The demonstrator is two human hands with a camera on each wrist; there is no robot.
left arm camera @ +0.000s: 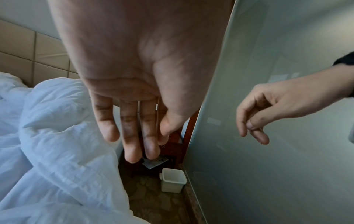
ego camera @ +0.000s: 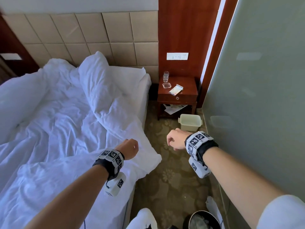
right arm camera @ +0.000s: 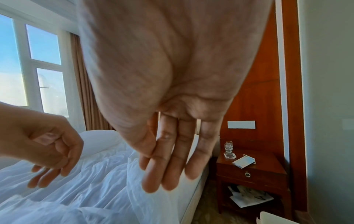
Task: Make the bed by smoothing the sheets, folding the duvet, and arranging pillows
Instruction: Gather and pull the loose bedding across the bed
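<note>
A rumpled white duvet [ego camera: 57, 129] covers most of the bed, and one corner of it [ego camera: 148, 156] droops over the right edge. A white pillow [ego camera: 97, 83] leans askew near the padded headboard [ego camera: 99, 33], with bare white sheet [ego camera: 132, 78] beside it. My left hand [ego camera: 128, 148] hovers above the duvet at the bed's right edge; its fingers [left arm camera: 132, 144] hang straight and hold nothing. My right hand [ego camera: 175, 140] hangs over the carpet between bed and wall, its fingers [right arm camera: 170, 169] straight and empty.
A wooden nightstand [ego camera: 177, 91] at the bed's head carries a glass [ego camera: 166, 76], a small dish and a packet. A white plastic bin [ego camera: 189, 122] stands on the carpet in front of it. A frosted glass wall [ego camera: 255, 96] closes the right side. A dark bin [ego camera: 203, 220] sits by my feet.
</note>
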